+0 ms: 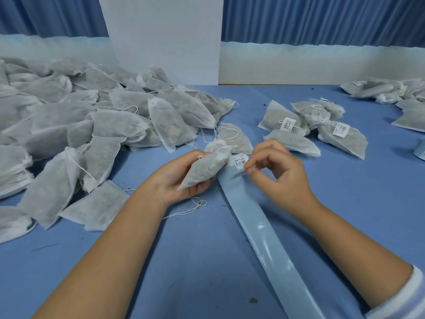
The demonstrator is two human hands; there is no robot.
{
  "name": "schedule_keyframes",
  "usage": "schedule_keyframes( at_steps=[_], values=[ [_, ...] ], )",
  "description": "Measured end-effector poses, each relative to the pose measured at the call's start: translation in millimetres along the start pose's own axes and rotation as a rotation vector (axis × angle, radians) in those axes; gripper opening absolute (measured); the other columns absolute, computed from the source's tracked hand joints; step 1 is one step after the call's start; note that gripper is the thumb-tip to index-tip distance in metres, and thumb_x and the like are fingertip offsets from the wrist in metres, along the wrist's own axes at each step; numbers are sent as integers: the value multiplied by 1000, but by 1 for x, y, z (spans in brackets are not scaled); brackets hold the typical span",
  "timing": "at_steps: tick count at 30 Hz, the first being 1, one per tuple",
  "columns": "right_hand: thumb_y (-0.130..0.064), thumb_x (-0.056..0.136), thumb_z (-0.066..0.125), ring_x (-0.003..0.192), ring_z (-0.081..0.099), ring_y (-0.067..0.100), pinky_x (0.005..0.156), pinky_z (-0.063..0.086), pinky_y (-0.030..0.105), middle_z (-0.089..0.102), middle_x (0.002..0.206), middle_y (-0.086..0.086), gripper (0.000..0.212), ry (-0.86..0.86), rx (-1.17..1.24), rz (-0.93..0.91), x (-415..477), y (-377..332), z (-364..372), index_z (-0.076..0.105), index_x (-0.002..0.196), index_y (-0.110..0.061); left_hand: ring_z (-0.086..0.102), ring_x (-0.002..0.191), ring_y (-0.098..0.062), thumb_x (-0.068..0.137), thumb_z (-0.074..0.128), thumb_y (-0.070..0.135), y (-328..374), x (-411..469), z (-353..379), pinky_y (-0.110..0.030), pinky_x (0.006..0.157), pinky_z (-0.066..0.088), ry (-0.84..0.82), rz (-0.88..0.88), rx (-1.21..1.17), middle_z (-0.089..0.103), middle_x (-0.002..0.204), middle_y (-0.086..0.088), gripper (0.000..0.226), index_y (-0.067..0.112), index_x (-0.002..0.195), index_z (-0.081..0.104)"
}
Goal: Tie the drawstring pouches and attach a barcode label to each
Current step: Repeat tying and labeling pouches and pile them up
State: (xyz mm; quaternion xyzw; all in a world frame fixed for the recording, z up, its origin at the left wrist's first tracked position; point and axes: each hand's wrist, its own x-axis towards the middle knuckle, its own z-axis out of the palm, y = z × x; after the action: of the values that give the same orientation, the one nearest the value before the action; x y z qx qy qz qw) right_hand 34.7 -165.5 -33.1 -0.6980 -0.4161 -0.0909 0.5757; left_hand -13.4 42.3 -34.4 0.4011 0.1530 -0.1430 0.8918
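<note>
Pouch (204, 169) lies in my L hand (181, 178), fingers curled round its lower half, neck end pointing twd the barcode label (239, 161) at the far end of the backing strip (264, 226). R hand (276, 173) pinches the label's corner w/ thumb & forefinger, other fingers loosely bent. Unlabelled pile (92, 125) on desk (184, 261) to L; labelled pouches (310, 125) to R.

White gauzy fabric pouches (165, 125) show grey-green filling, on a plain mid-blue table cover (184, 261). The small white paper label (239, 161) bears black barcode stripes; its glossy backing strip (259, 226) is pale blue.
</note>
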Motion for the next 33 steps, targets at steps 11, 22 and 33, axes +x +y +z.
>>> schedule_keyframes(
  at_steps=[11, 22, 33],
  values=[
    [-24, 89, 69, 80, 57, 1, 75, 45, 11, 66, 93, -4, 46, 17, 8, 361, 5, 8, 0, 51, 124, -48, 68, 76, -12, 73, 79, 35, -1, -12, 6, -26, 71, 50, 117, 206, 886, 72, 82, 6, 11, 27, 81, 75],
    [-25, 77, 78, 78, 61, 12, 85, 49, 29, 70, 78, -4, 69, 61, 257, 405, 6, 6, 0, 46, 137, -35, 71, 106, -21, 79, 80, 21, -9, -11, 13, -32, 90, 57, -56, 226, 833, 75, 111, -6, 36, 14, 114, 72],
    [-17, 87, 72, 70, 51, 6, 75, 44, 24, 59, 78, -15, 24, 230, 228, 321, 7, 2, -2, 71, 100, -38, 73, 94, -15, 82, 77, 11, -3, -9, 8, -23, 75, 59, 94, 275, 724, 77, 102, -6, 30, 7, 111, 70]
  ],
)
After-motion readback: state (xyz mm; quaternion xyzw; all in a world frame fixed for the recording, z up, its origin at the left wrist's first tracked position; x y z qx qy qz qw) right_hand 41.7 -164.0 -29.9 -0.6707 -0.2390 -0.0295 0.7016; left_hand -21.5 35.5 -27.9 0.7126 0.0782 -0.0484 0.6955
